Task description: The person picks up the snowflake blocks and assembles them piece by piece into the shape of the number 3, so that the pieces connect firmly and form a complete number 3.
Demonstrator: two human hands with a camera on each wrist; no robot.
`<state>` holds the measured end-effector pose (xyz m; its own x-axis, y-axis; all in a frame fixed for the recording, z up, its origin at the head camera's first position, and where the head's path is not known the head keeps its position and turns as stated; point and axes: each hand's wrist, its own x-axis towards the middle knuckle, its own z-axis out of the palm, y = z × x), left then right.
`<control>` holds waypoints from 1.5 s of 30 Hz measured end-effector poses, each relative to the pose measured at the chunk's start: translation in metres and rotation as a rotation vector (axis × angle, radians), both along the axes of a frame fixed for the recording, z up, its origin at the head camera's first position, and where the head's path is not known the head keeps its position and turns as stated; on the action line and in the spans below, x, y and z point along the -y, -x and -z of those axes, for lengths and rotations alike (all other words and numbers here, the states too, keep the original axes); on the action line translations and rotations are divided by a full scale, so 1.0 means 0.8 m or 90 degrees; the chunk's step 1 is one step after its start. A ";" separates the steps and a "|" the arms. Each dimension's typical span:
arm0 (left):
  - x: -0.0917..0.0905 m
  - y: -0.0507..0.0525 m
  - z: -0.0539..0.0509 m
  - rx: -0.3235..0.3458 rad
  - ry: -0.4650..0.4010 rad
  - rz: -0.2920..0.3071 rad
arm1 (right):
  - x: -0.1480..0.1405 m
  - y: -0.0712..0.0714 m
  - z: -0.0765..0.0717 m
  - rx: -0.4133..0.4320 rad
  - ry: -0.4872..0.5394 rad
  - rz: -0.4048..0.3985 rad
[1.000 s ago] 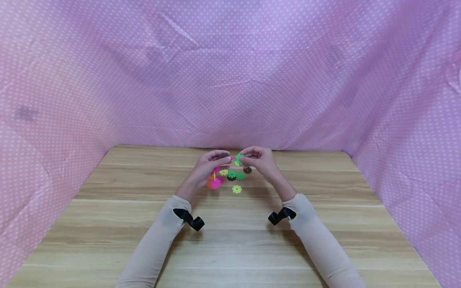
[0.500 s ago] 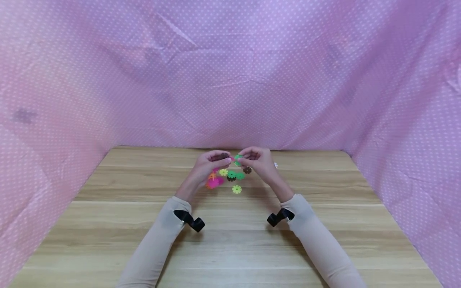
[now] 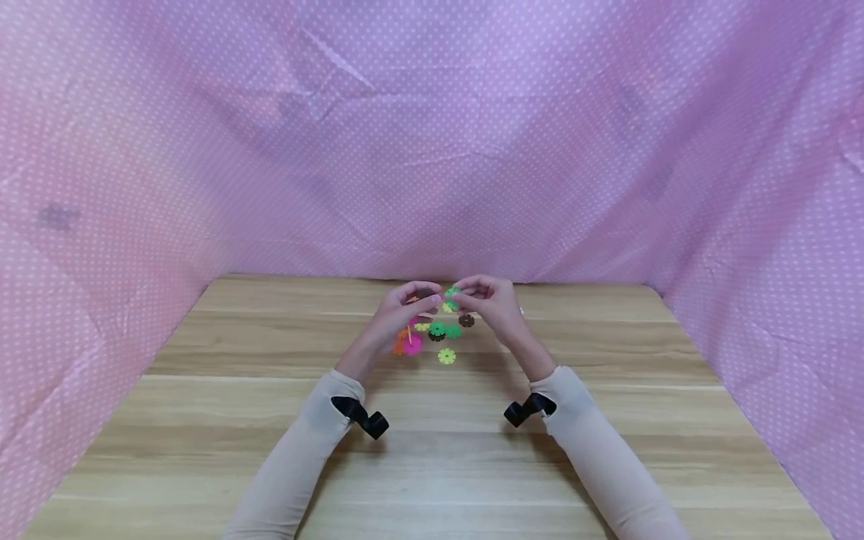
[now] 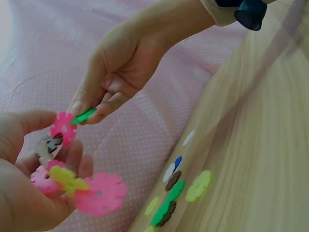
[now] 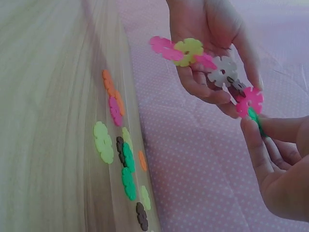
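Observation:
My left hand (image 3: 394, 311) holds up a chain of notched plastic snowflake discs. In the right wrist view the chain runs from a pink disc through a yellow disc (image 5: 189, 52), another pink piece, a white disc (image 5: 222, 71) and a brown disc (image 5: 236, 86) to a pink end disc (image 5: 250, 101). The left thumb and fingers hold the chain near that pink end. Between thumb and fingers, my right hand (image 3: 496, 304) pinches a green disc (image 4: 83, 116). Its edge meets the rim of the pink end disc; how deep the notches engage cannot be told.
Below the hands, loose discs lie on the wooden table (image 3: 432, 465): a yellow disc (image 3: 447, 356) nearest, green (image 3: 437, 328) and brown (image 3: 466, 320) ones behind, pink (image 3: 412, 344) and orange ones at the left. A pink dotted cloth (image 3: 432, 150) hangs around the table's back and sides.
Both hands keep their grips and nearly the same places. The green disc and the chain have tilted slightly, and the head view has shifted a little.

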<state>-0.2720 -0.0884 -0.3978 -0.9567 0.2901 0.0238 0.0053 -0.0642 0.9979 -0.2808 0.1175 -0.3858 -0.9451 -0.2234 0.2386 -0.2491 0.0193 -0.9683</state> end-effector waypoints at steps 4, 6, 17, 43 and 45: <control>0.004 0.000 0.000 0.001 0.041 0.039 | -0.001 -0.003 0.000 0.013 -0.027 -0.019; 0.005 -0.001 -0.001 0.005 0.050 0.060 | -0.001 -0.004 -0.002 0.014 -0.034 -0.026; 0.008 0.000 0.002 0.014 0.025 0.071 | -0.004 -0.003 -0.005 0.022 -0.080 -0.076; 0.020 0.013 0.008 0.040 0.004 0.049 | -0.023 -0.004 0.049 -0.040 -0.441 -0.289; 0.021 0.012 0.008 0.043 0.004 0.046 | -0.021 -0.004 0.050 -0.042 -0.441 -0.295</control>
